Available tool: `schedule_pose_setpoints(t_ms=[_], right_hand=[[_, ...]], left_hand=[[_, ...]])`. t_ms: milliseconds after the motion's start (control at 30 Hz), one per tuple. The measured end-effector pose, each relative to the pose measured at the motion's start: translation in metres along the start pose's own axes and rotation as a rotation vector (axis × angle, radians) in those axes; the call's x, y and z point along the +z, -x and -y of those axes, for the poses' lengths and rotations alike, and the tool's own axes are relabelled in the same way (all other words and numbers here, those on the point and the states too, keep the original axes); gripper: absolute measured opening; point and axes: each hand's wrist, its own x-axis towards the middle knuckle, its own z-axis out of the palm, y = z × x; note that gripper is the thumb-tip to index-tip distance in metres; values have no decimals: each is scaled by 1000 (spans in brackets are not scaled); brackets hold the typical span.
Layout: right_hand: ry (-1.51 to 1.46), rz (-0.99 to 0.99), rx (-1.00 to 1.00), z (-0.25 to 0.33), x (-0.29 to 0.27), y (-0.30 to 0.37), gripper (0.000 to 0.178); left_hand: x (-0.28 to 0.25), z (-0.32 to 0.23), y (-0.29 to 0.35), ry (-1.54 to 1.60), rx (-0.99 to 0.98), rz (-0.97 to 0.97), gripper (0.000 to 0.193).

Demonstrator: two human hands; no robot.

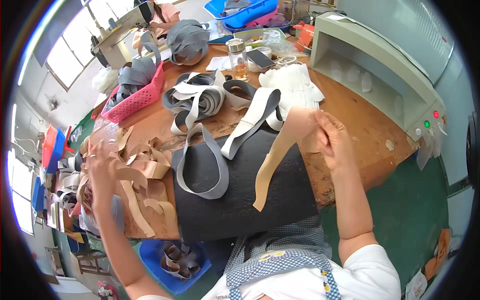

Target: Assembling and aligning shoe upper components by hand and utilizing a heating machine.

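Note:
My right hand (334, 139) pinches one end of a tan leather-like strip (274, 159). The strip hangs down and leftward over a black board (245, 212) at the table's front. At the left, my left hand (99, 162) is beside a loose heap of tan strips (151, 162); motion blurs its fingers, so I cannot make out whether they hold anything. A grey strip loop (220, 176) lies on the board's left part. Behind it, a white-and-grey strip (252, 117) curves across the board's far edge.
Rolled grey strips (206, 102) and a stack of white pieces (292, 86) lie farther back. A glass jar (238, 62) and a phone (261, 59) stand behind. A pink basket (146, 95) is at left, a beige machine (370, 45) at right. Below sits a blue bin (175, 285).

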Motion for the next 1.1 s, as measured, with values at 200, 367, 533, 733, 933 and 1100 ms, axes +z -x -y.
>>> schedule_pose_setpoints(t_ms=[200,367,533,733,933,1100], right_hand=[[-401,-14,-146,70,9,3,19],[-129,-10,-8,0,20,56,24],[-225,168,302,-20,50,118,41],[-223,358,533,10,91,137,41],[-276,239,698,-137,109,81,32],[-634,505,404,-178,136,51,22]], left_hand=[[-28,-179,46,525,62,209,48],[-16,-220,92,615,169,294,47],[19,-216,105,629,175,370,34],[9,-175,71,1347,-263,476,28],[-20,-171,49,1489,-337,502,23],[-41,-182,65,1390,-107,604,20]])
